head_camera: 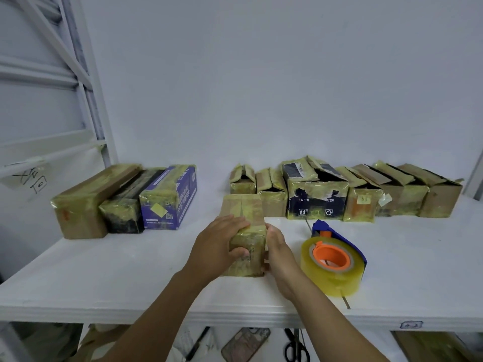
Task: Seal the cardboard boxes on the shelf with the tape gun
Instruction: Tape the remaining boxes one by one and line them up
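Head view: white shelf [104, 283] runs the full width, pale wall behind. Metal rack frame [78, 74] at far L.

Back R: row of open boxes [366, 194], flaps up, side by side along the wall, most wrapped in yellowish tape; one is dark w/ "WITH" and "SIGN" print.

Back L: three closed boxes [122, 202] touching each other: brown, dark, purple-blue. Well apart from the R row.

Centre front: small box [243, 212] lies on the shelf, long axis pointing to the wall, top flaps shut, seam visible down the middle, old tape on the near end.

Tape gun [332, 259]: blue frame, orange hub, clear-yellow roll. Lies on the shelf just R of the small box, near the R wrist, untouched.

Left hand [217, 241] grips the small box: fingers across the top, thumb on the near face. Right hand [279, 252] clasps the box's R side, thumb up at the top edge, fingertips curled on the side.

Under the shelf: scissors [295, 348] and a phone [245, 343], partly cut off.
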